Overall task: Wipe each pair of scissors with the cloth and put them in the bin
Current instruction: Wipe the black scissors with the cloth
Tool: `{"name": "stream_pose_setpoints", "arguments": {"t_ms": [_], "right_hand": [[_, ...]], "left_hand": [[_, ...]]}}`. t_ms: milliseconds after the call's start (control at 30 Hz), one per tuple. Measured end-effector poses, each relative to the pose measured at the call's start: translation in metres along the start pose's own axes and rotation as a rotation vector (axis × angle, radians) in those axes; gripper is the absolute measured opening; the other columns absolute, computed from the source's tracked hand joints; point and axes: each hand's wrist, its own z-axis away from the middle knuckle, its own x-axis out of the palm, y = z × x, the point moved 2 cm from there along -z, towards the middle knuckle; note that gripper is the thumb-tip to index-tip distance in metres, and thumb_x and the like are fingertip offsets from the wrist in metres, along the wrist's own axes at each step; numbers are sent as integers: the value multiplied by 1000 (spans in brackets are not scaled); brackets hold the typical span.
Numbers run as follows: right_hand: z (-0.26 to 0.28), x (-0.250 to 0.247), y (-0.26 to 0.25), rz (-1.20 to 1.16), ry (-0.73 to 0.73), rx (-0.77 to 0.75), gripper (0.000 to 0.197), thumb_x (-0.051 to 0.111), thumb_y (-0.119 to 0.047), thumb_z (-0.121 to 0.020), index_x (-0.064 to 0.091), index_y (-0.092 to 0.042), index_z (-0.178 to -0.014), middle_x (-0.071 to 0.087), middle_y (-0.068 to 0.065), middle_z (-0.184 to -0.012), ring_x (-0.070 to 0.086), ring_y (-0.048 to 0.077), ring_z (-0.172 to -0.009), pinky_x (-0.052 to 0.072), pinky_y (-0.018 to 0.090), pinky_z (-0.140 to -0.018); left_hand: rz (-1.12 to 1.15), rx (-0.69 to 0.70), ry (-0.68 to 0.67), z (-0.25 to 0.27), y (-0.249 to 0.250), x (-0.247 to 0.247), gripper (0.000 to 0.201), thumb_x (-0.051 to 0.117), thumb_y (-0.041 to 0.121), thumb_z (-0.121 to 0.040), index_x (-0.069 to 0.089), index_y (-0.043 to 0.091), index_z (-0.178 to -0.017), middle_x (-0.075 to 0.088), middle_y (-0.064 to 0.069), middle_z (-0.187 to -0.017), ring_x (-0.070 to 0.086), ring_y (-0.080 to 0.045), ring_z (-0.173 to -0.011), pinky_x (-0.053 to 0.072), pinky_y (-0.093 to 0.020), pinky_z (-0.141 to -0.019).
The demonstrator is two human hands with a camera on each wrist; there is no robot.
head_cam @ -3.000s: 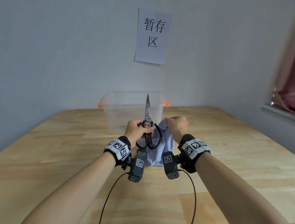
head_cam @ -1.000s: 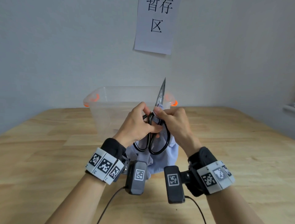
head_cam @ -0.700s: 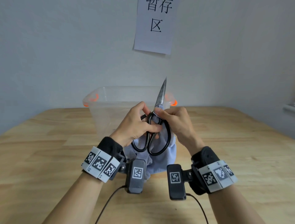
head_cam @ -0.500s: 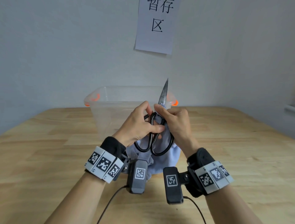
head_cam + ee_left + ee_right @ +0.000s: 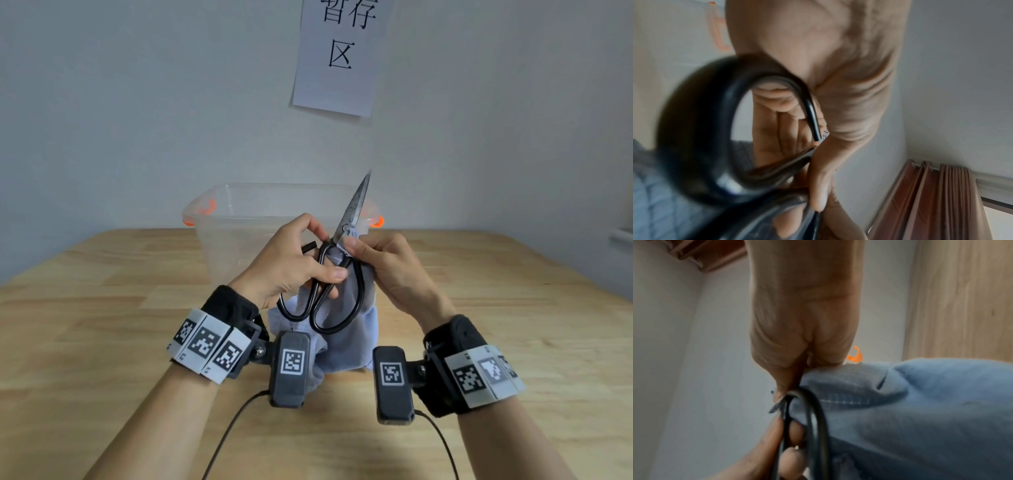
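Observation:
A pair of black-handled steel scissors (image 5: 352,209) stands upright over the table, blades closed and tilted right. My left hand (image 5: 294,263) grips the black handle loops (image 5: 701,129), fingers curled round them. My right hand (image 5: 383,263) pinches a pale blue cloth (image 5: 346,332) against the scissors just below the pivot. The rest of the cloth (image 5: 920,410) hangs down behind the handles. A clear plastic bin (image 5: 253,219) with orange handles stands just behind the hands; nothing shows inside it.
The light wooden table (image 5: 102,325) stretches wide on both sides. A paper sign (image 5: 337,58) hangs on the grey wall above the bin. Brown curtains (image 5: 941,203) hang at the right. Camera cables (image 5: 233,428) trail toward the near edge.
Both hands and the scissors have come closer and higher before the bin since three seconds ago. Over the last second the right hand's cloth pinch shifts slightly along the pivot; the scissors tilt a little more right.

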Motion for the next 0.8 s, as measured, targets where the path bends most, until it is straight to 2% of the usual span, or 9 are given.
{"name": "stream_pose_setpoints", "arguments": {"t_ms": [133,200,267,333,400,500,600,733,800], "right_hand": [[3,-3,2,-59,16,44,49,66,-36,-89,70,13,-89,64,42,-97,64,39,-89,47,55,-87],[2,-4,2,-129,39,66,38,61,-28,-91,74,7,-87,70,32,-95,68,35,-89,53,48,-88],[2,-5,1,-185,92,73,30,56,-18,-95,75,2,-82,73,21,-88,70,28,-83,57,37,-82],[2,-6,1,-222,175,71,27,50,-3,-98,69,8,-84,73,18,-86,69,25,-82,55,35,-82],[1,-9,2,-263,246,86,23,46,4,-96,65,15,-89,70,22,-87,67,28,-84,53,38,-84],[0,-8,-1,-359,270,127,25,47,-1,-98,67,7,-85,73,18,-83,71,24,-79,58,33,-75],[0,-1,-5,-378,186,120,24,47,-3,-99,63,13,-89,69,25,-90,68,29,-85,58,40,-84],[2,5,-4,-256,18,105,36,56,-21,-95,66,14,-95,68,31,-95,67,36,-86,56,45,-86],[2,6,-4,-153,21,89,39,61,-24,-94,67,15,-94,67,34,-96,67,36,-85,55,46,-84]], "left_hand": [[16,-24,-4,0,-1,1,52,78,-12,-74,47,4,-113,67,-13,-64,70,-28,-56,60,-36,-56],[12,-13,-3,0,0,1,54,79,-11,-74,46,3,-115,67,-14,-65,70,-30,-61,61,-38,-63],[19,-9,-2,0,0,0,54,79,-11,-74,47,2,-115,67,-15,-66,71,-31,-63,61,-38,-64],[20,-14,0,0,1,0,54,80,-10,-74,48,3,-116,68,-14,-68,71,-32,-64,62,-40,-68],[30,-28,11,0,0,-2,54,80,-9,-74,50,4,-116,69,-12,-69,72,-32,-64,62,-41,-69],[35,-37,18,-1,0,-2,54,80,-8,-74,50,4,-117,70,-10,-69,72,-32,-64,62,-39,-67],[24,-33,13,-1,1,0,54,81,-7,-74,50,5,-117,70,-13,-71,72,-32,-64,62,-40,-67],[34,-38,25,-1,1,1,56,80,-9,-73,48,4,-117,70,-15,-71,71,-32,-62,62,-43,-68],[38,-42,41,-1,0,1,56,79,-11,-74,47,4,-118,69,-15,-69,71,-30,-60,61,-39,-62]]}}
